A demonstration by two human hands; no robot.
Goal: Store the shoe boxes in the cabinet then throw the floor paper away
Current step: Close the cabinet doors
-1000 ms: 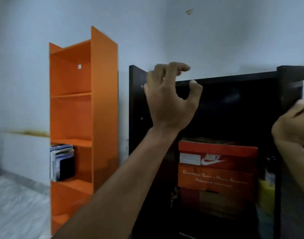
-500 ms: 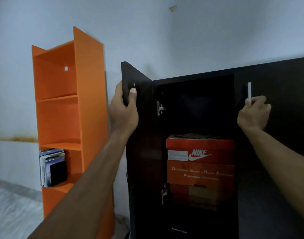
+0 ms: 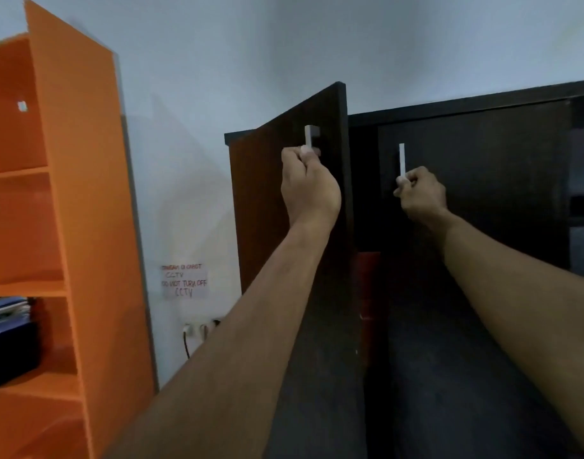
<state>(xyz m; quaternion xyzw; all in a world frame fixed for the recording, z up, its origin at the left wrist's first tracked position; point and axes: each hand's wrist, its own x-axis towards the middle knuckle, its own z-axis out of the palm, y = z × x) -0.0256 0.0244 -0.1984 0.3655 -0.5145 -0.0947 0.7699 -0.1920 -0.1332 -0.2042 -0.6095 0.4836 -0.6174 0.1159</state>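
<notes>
Hands (image 3: 308,187) on slim bar handles (image 3: 308,135) (dark wood-grain cabinet (image 3: 482,160))

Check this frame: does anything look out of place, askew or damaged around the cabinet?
Nothing damaged or spilled. The left door stands ajar with the left hand gripping its handle; the right hand holds the right door's handle. A red strip of shoe box shows through the gap.

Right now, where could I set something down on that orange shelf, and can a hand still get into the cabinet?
The orange shelf has two bare boards up top; the board below holds books. At the cabinet, only a narrow gap between the left door and right door remains, with a red shoe box behind it.
</notes>
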